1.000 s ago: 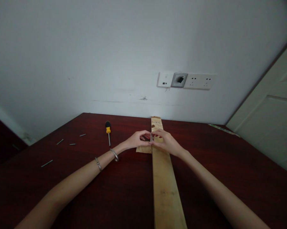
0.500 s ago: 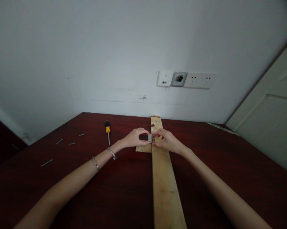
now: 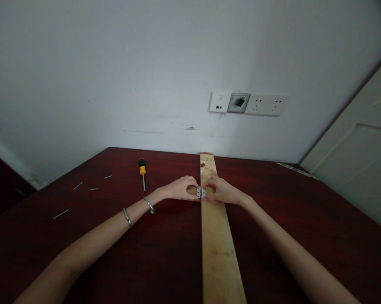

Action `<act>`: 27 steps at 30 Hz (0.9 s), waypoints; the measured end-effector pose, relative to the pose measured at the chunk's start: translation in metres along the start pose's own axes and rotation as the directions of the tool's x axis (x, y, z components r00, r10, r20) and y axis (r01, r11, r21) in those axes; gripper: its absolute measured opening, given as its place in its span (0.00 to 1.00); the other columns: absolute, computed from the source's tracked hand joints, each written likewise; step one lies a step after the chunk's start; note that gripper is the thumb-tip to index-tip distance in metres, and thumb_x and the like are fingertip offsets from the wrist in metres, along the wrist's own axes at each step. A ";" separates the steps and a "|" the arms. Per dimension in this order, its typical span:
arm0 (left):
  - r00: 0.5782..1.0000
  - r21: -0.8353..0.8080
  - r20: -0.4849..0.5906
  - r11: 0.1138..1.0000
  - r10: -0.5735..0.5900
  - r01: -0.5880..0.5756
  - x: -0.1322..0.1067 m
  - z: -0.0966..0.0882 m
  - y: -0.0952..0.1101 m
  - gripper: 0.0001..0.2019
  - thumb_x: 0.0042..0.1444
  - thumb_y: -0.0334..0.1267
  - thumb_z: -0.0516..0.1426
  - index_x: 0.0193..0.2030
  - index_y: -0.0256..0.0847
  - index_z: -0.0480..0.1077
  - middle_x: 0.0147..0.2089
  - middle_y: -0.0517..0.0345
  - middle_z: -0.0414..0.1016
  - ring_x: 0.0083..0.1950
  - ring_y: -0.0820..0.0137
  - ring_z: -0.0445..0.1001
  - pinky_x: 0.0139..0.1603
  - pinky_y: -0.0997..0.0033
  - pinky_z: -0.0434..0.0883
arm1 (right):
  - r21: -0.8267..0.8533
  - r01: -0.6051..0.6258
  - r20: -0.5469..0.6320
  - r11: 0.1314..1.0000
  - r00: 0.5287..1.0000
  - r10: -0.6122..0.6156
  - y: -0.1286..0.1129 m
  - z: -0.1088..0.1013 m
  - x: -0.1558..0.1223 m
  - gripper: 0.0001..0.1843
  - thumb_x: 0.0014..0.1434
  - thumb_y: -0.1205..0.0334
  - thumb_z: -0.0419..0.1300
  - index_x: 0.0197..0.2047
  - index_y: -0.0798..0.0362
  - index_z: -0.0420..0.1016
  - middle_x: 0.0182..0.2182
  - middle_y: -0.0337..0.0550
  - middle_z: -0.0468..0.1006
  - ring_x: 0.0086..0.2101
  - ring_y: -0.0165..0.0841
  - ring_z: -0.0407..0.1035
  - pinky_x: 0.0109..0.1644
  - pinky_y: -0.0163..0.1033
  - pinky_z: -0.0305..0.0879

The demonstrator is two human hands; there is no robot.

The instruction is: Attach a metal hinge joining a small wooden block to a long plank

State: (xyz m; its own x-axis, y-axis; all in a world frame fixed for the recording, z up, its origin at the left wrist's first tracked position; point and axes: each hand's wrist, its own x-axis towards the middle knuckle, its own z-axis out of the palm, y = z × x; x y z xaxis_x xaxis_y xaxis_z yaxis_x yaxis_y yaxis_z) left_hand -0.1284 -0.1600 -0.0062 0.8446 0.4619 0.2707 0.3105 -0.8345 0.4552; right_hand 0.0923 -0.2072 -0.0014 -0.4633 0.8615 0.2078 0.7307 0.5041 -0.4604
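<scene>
A long pale wooden plank (image 3: 217,249) runs from near me to the wall across the dark red table (image 3: 152,253). A small silver hinge (image 3: 201,193) lies at the plank's left edge, where a smaller piece of wood sits under my hands. My left hand (image 3: 180,188) pinches the hinge's left leaf. My right hand (image 3: 220,190) pinches its right leaf on the plank. Both hands have curled fingers pressed down on the hinge. Two bracelets sit on my left wrist.
A yellow and black screwdriver (image 3: 142,171) lies left of my hands. Several screws (image 3: 78,185) are scattered at the table's left. A row of wall sockets (image 3: 249,104) is above. A white door (image 3: 358,164) stands at the right.
The hinge was held upright above the wood a second ago. It has opened flat and both hands have lowered it onto the plank's left edge, slightly nearer to me.
</scene>
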 end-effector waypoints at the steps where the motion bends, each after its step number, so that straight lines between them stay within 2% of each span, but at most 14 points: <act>1: 1.000 0.012 0.012 1.000 0.008 -0.008 0.000 0.000 -0.001 0.18 0.48 0.47 0.64 0.42 0.38 0.73 0.42 0.50 0.72 0.44 0.64 0.70 0.47 0.68 0.64 | -0.003 -0.004 0.009 1.000 1.000 0.004 0.000 -0.001 0.000 0.18 0.44 0.54 0.69 0.39 0.51 0.78 0.36 0.43 0.72 0.38 0.38 0.68 0.44 0.43 0.67; 7: 0.999 0.011 0.038 1.000 0.024 -0.025 -0.001 0.000 -0.003 0.18 0.51 0.48 0.62 0.43 0.39 0.74 0.43 0.50 0.73 0.44 0.64 0.70 0.47 0.68 0.64 | 0.000 0.010 0.030 1.000 1.000 -0.010 -0.001 -0.003 0.000 0.18 0.44 0.52 0.69 0.39 0.50 0.78 0.37 0.43 0.73 0.39 0.39 0.69 0.46 0.44 0.66; 16: 0.998 -0.020 0.057 1.000 0.022 -0.021 -0.001 -0.002 -0.005 0.16 0.50 0.45 0.63 0.43 0.39 0.74 0.43 0.51 0.72 0.44 0.65 0.70 0.47 0.69 0.65 | 0.016 -0.010 0.050 1.000 0.999 0.009 -0.004 -0.007 -0.001 0.18 0.45 0.55 0.69 0.40 0.51 0.78 0.38 0.44 0.74 0.40 0.38 0.69 0.45 0.43 0.66; 20: 0.997 0.022 0.078 0.999 0.028 -0.030 -0.001 -0.002 -0.007 0.18 0.51 0.47 0.62 0.45 0.38 0.73 0.45 0.50 0.72 0.44 0.65 0.71 0.47 0.68 0.66 | 0.071 -0.068 0.036 0.995 0.997 0.065 -0.002 -0.008 -0.001 0.17 0.48 0.52 0.66 0.39 0.53 0.77 0.34 0.44 0.76 0.34 0.36 0.69 0.39 0.40 0.65; 23: 0.996 0.049 0.088 0.998 0.023 -0.028 -0.002 -0.002 -0.007 0.19 0.51 0.48 0.62 0.45 0.38 0.72 0.45 0.51 0.72 0.45 0.65 0.71 0.47 0.67 0.66 | 0.105 -0.121 -0.001 0.987 0.993 0.122 0.002 -0.006 -0.001 0.15 0.53 0.51 0.61 0.34 0.55 0.75 0.29 0.43 0.75 0.30 0.33 0.67 0.33 0.37 0.62; 27: 0.995 0.058 0.093 0.998 0.021 -0.026 -0.002 -0.003 -0.004 0.18 0.52 0.48 0.62 0.45 0.37 0.72 0.45 0.51 0.72 0.45 0.65 0.71 0.47 0.67 0.66 | 0.123 -0.158 -0.009 0.980 0.987 0.161 0.006 0.000 0.001 0.13 0.53 0.53 0.60 0.28 0.55 0.71 0.26 0.41 0.74 0.27 0.31 0.65 0.30 0.36 0.59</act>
State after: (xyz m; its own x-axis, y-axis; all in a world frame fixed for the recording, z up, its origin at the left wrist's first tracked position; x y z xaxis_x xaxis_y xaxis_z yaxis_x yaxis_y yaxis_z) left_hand -0.1326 -0.1565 -0.0061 0.8876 0.4148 0.2001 0.3132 -0.8623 0.3979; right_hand 0.0959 -0.2036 -0.0042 -0.3353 0.9318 0.1393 0.7273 0.3500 -0.5903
